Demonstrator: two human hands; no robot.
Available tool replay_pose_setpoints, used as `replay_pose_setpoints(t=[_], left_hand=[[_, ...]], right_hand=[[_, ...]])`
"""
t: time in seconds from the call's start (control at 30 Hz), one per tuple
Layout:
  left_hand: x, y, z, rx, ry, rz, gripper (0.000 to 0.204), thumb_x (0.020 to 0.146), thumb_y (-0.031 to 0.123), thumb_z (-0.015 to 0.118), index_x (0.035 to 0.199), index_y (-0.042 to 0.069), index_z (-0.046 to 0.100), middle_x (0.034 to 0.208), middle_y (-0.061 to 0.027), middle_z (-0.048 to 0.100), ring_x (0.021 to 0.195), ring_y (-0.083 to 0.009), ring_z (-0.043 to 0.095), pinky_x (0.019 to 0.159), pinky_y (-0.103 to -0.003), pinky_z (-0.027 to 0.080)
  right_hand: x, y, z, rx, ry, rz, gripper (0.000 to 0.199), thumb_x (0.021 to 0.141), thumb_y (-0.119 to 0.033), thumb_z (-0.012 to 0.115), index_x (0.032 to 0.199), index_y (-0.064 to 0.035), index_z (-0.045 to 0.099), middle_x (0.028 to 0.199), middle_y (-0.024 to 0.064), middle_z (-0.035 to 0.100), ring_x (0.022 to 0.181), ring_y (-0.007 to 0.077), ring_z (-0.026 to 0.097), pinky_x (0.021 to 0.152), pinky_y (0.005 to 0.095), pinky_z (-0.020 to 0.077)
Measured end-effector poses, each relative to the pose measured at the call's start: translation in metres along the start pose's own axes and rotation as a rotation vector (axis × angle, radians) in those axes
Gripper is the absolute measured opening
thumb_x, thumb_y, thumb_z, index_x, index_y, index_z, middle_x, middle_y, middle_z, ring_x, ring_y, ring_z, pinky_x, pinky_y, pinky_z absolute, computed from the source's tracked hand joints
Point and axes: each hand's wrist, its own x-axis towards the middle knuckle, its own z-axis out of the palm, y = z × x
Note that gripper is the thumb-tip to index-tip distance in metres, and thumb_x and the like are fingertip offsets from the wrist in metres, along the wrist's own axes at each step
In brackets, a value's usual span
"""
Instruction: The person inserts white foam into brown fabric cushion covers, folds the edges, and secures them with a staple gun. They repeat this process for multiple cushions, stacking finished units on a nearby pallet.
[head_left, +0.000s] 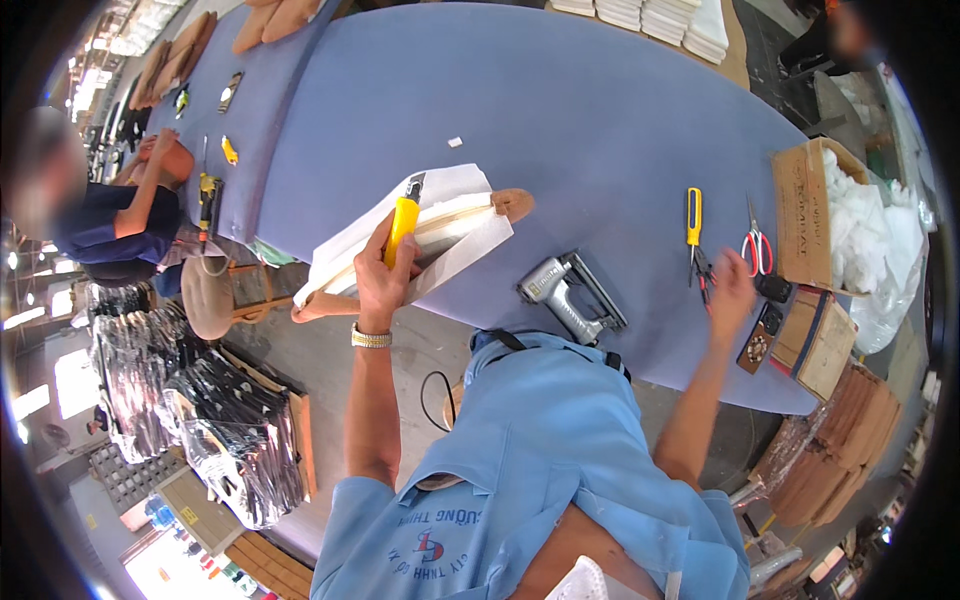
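My left hand is closed around a yellow utility knife, its metal end pointing away from me. The same hand rests against a padded piece with white lining sheets and brown fabric at its ends, which lies at the table's near edge. My right hand is smeared by motion, beside dark-jawed pliers and red-handled scissors; its fingers cannot be made out. Between my hands a grey staple gun lies on the table. A yellow-handled screwdriver lies just beyond the pliers.
The blue-covered table stretches ahead. On the right stands a cardboard box of white stuffing, near a wooden block. White stacks sit at the far edge. Another person works at the left. A small white scrap lies mid-table.
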Motion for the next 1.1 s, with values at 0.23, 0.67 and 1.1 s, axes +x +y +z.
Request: replay_pose_setpoints(t=[0.23, 0.67, 1.1], left_hand=[[-0.021, -0.007, 0.008, -0.044, -0.054, 0.035, 0.047, 0.099, 0.018, 0.066, 0.140, -0.004, 0.061, 0.078, -0.0073, 0.071, 0.059, -0.0121, 0.068, 0.057, -0.027, 0.056], [-0.023, -0.010, -0.004, 0.078, -0.284, 0.153, 0.048, 0.102, 0.020, 0.063, 0.143, -0.003, 0.059, 0.079, -0.0099, 0.073, 0.061, -0.0156, 0.071, 0.061, -0.030, 0.056], [0.060, 0.039, -0.005, 0.334, -0.845, 0.583, 0.049, 0.101, 0.020, 0.060, 0.148, 0.008, 0.054, 0.115, -0.0222, 0.073, 0.094, -0.0399, 0.072, 0.077, -0.046, 0.057]], right_hand=[[-0.086, -0.227, 0.141, 0.288, -0.429, -0.422, 0.017, 0.090, -0.014, 0.077, 0.105, -0.0078, 0.074, 0.093, 0.0076, 0.069, 0.079, 0.0219, 0.069, 0.072, 0.0340, 0.0564], [-0.146, -0.184, 0.210, 0.401, -0.126, -0.008, 0.011, 0.100, -0.012, 0.069, 0.101, -0.0008, 0.066, 0.088, 0.0023, 0.067, 0.076, 0.0076, 0.060, 0.071, 0.0257, 0.0508], [-0.170, -0.192, 0.234, 0.391, 0.168, 0.137, 0.011, 0.099, -0.011, 0.067, 0.098, -0.0006, 0.064, 0.085, 0.0057, 0.068, 0.077, 0.0111, 0.061, 0.072, 0.0288, 0.0510]])
